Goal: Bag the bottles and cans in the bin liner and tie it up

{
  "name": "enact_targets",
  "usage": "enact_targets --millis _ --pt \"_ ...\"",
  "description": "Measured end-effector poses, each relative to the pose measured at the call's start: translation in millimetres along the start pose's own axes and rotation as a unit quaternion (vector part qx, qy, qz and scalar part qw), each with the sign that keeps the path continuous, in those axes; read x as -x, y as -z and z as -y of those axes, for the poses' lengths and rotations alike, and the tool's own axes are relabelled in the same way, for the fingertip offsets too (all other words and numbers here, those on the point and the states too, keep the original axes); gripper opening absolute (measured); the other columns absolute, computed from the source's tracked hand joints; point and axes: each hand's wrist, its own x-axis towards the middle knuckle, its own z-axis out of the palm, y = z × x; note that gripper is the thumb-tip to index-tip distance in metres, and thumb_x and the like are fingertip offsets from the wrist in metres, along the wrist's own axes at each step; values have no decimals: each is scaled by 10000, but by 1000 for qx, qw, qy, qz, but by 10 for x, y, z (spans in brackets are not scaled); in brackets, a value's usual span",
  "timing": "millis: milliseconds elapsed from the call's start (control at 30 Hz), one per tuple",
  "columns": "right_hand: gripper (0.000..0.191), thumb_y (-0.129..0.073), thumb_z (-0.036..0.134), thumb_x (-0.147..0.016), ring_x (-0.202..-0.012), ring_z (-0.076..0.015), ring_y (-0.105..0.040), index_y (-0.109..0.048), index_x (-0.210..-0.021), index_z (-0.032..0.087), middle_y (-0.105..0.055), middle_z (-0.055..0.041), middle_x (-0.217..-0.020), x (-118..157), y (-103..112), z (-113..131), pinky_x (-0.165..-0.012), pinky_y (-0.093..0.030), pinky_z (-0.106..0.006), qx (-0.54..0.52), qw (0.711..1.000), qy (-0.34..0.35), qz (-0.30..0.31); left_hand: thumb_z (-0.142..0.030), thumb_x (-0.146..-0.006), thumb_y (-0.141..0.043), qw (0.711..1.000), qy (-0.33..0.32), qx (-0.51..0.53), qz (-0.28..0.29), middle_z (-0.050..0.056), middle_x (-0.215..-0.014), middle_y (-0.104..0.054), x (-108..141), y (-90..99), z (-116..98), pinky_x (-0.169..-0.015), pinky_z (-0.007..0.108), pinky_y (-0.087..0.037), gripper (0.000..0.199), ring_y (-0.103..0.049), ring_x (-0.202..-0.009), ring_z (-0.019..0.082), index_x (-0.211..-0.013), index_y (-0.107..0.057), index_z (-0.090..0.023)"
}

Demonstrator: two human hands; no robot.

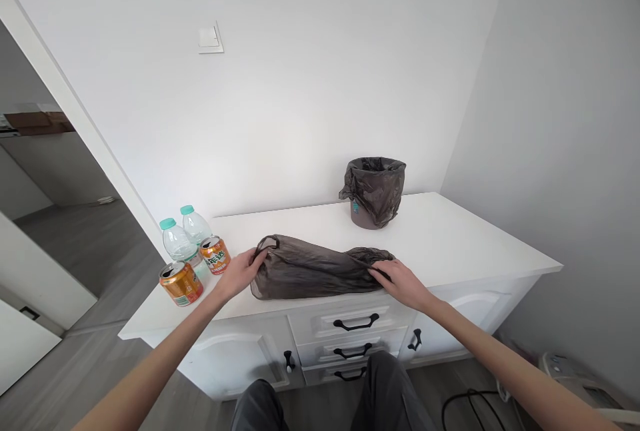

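Dark bag [320,272] stretched between two hands on the bench [480,238]

At the lower centre of the frame, the dark bag lies lengthwise along the front edge of the white bench, thin and creased. The left hand [243,271] has its grip pinching the film at the bag's left end. The right hand [403,282] has its grip closed on gathered film at the right end, thumb against fingers.

Left of the bag, towards the left of the frame, two orange cans [182,284] [215,255] stand upright with open tops. Beside and behind them are two clear bottles [177,242] [196,224] with teal caps, also upright. Right of centre, near the wall [300,104], a small bin [364,218] stands apart from the bag, lined with a similar dark film [379,188] folded over its rim. A light switch [209,38] is at the upper left.
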Motion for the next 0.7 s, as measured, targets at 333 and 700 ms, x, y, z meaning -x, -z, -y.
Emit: enact_targets --millis 333,700 --pt "408 -323 481 -1065 -920 -265 -686 -674 -1056 275 -754 -56 -971 -510 -156 3 -760 -440 -327 70 991 -80 82 -372 -1062 -401 954 -278 -109 -16 93 -1574 -506 11 -773 -552 -1245 502 -296 455 -369 -1513 283 -1488 -485 -232" --pt "520 -566 653 -923 -1108 -284 -632 -605 -1228 234 -657 -122 -1236 -131 114 -174 -912 -490 -375 18 994 -93 61 -574 -1081 -237 965 -214 -80 130 47 -1698 -306 -131 -1467 -168 -1265 561 -226 625 -220 -1587 312 -1630 -318 -286"
